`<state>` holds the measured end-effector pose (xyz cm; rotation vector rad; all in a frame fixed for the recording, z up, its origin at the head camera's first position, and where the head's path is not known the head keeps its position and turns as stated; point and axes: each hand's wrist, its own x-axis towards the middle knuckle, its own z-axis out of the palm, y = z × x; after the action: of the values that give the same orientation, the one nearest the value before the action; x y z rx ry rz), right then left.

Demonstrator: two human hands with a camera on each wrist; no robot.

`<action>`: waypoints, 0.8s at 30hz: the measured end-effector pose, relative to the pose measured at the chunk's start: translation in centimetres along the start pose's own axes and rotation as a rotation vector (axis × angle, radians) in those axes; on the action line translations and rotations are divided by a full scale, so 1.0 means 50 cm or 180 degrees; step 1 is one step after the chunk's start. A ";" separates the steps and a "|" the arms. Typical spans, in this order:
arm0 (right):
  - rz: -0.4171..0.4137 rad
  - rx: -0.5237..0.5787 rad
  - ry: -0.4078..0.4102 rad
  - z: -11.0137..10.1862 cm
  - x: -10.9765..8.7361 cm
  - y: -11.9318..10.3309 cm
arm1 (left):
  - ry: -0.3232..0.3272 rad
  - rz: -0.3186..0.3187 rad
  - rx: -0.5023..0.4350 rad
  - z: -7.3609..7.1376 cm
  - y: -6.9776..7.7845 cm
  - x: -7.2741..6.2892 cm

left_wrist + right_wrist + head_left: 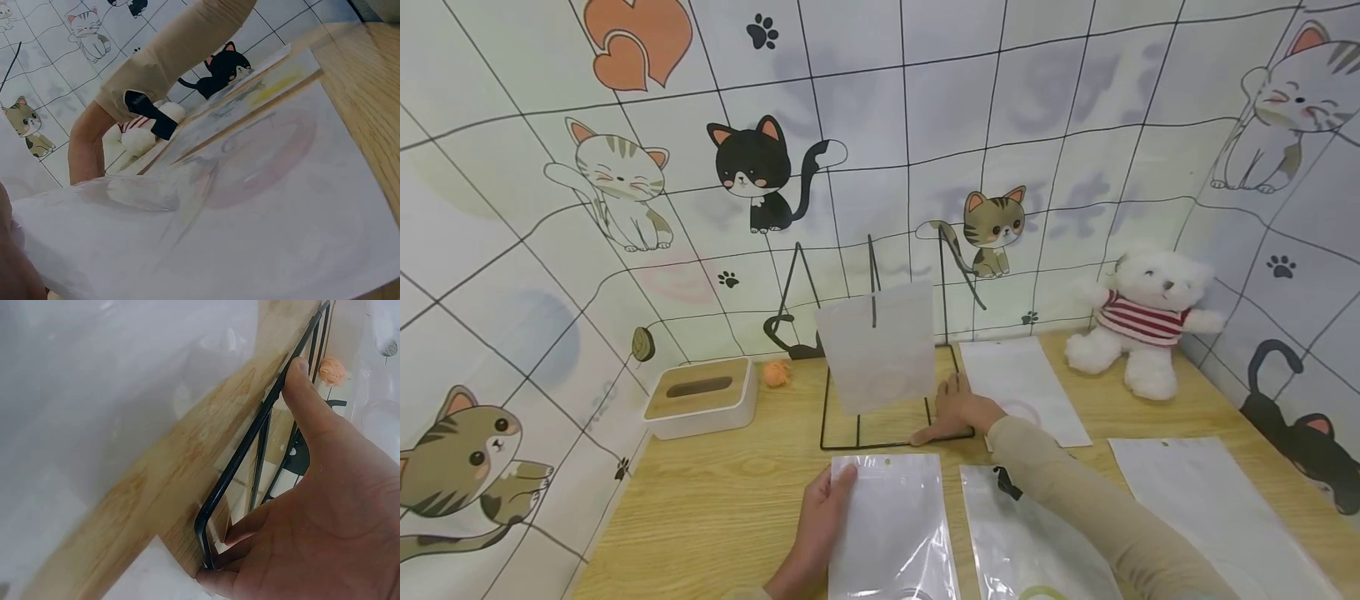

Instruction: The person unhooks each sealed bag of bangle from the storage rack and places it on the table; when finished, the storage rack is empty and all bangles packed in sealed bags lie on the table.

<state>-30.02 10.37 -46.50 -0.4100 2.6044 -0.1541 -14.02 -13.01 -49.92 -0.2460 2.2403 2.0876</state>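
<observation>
A white, glossy flat packet [891, 525] with a small hang hole at its top lies at the front, a ring shape faintly visible low on it. My left hand [823, 521] holds it by the upper left edge, thumb on top; the other fingers are hidden beneath. Behind it stands a black wire display rack [945, 283] with upright prongs, and a whitish packet [880, 346] hangs on the middle one. At the rack base's front right corner, my right hand [955, 411] grips the frame. Its thumb [303, 378] lies along the front bar [244, 450], fingers bent at the corner.
More white packets lie to the right: one beside the rack [1018, 379], one under my right forearm [1000, 533], one at the far right [1195, 492]. A tissue box [700, 421] and a small orange ball [777, 372] sit left. A white teddy bear [1150, 375] sits back right.
</observation>
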 end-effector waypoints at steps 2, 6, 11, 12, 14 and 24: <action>0.0018 0.0039 -0.0020 -0.001 0.000 0.000 | -0.0028 0.0067 0.0149 0.000 -0.007 -0.003; 0.0046 0.0136 -0.0060 -0.002 0.000 0.000 | -0.0161 0.0282 0.0592 -0.006 -0.016 -0.010; 0.0072 0.0147 -0.0064 -0.002 -0.001 0.002 | -0.0176 0.0645 0.1120 -0.017 -0.023 -0.012; 0.0084 0.0157 -0.0061 -0.001 -0.002 0.003 | -0.0135 0.0721 0.1233 -0.018 -0.024 -0.011; 0.0092 0.0163 -0.0048 -0.001 -0.003 0.003 | -0.0044 0.0840 0.1471 -0.020 -0.027 -0.009; 0.0033 0.0145 -0.0019 0.002 -0.004 0.001 | 0.0318 0.1467 0.2391 -0.019 -0.043 -0.007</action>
<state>-29.85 10.49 -46.50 -0.3800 2.5917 -0.2078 -13.24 -14.08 -51.90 0.2395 3.1640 1.2064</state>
